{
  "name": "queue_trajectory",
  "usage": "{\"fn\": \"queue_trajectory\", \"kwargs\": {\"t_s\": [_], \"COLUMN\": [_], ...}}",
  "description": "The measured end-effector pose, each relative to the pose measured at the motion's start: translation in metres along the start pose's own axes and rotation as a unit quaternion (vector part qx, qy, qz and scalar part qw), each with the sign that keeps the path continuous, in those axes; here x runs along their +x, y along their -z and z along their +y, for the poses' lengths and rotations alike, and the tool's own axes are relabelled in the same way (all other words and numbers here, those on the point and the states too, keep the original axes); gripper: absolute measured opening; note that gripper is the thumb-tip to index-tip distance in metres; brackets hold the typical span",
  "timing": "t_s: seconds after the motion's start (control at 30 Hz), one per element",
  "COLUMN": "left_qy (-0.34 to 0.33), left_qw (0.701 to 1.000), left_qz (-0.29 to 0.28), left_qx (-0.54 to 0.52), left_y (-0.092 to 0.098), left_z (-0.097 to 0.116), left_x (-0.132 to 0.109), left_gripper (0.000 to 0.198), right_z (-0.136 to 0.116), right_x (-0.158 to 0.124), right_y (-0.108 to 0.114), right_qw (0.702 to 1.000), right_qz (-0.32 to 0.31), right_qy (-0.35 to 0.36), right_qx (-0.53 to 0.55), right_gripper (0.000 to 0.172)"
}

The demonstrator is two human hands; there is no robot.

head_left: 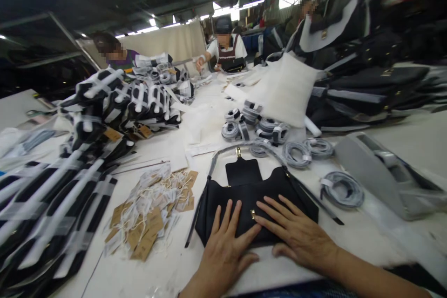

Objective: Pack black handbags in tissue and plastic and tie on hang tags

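A black handbag (244, 191) lies flat on the white table (412, 139) in front of me, its flap open away from me and a small gold clasp near its middle. My left hand (223, 249) rests flat on the bag's near left part, fingers stretched out. My right hand (296, 233) lies flat on the bag's near right part, fingers spread toward the clasp. Neither hand grips anything. A thin black strap (199, 209) runs along the bag's left side.
A heap of brown paper tags with white strings (153, 214) lies left of the bag. Wrapped black bags (52, 205) pile at the left. Coiled grey straps (296, 153) and a grey tape dispenser (380, 172) sit to the right. Other people work at the table's far end.
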State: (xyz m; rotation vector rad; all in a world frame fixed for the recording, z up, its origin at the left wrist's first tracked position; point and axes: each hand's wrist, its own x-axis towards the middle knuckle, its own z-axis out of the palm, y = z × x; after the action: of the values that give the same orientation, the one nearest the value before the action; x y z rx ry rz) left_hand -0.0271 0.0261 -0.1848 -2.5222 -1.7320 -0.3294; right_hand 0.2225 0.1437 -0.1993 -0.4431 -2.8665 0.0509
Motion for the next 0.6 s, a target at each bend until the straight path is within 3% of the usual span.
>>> {"fn": "queue_trajectory", "kwargs": {"t_s": [0.23, 0.43, 0.53, 0.6], "left_qy": [-0.054, -0.106, -0.073, -0.048], "left_qw": [0.978, 0.956, 0.951, 0.948], "left_qz": [0.179, 0.228, 0.255, 0.274], "left_qx": [0.091, 0.152, 0.160, 0.158], "left_y": [-0.030, -0.055, -0.068, -0.076], "left_z": [-0.009, -0.021, -0.018, -0.014], "left_x": [0.004, 0.007, 0.008, 0.010], "left_gripper": [0.068, 0.057, 0.051, 0.049], "right_z": [0.006, 0.009, 0.018, 0.038], "right_x": [-0.003, -0.004, 0.004, 0.018], "right_y": [0.014, 0.024, 0.042, 0.060], "right_qw": [0.996, 0.981, 0.957, 0.939], "right_qz": [-0.023, -0.053, -0.022, 0.038], "right_qy": [0.003, -0.013, -0.065, -0.144], "right_qx": [0.084, 0.188, 0.282, 0.311], "right_gripper": [0.075, 0.062, 0.040, 0.034]}}
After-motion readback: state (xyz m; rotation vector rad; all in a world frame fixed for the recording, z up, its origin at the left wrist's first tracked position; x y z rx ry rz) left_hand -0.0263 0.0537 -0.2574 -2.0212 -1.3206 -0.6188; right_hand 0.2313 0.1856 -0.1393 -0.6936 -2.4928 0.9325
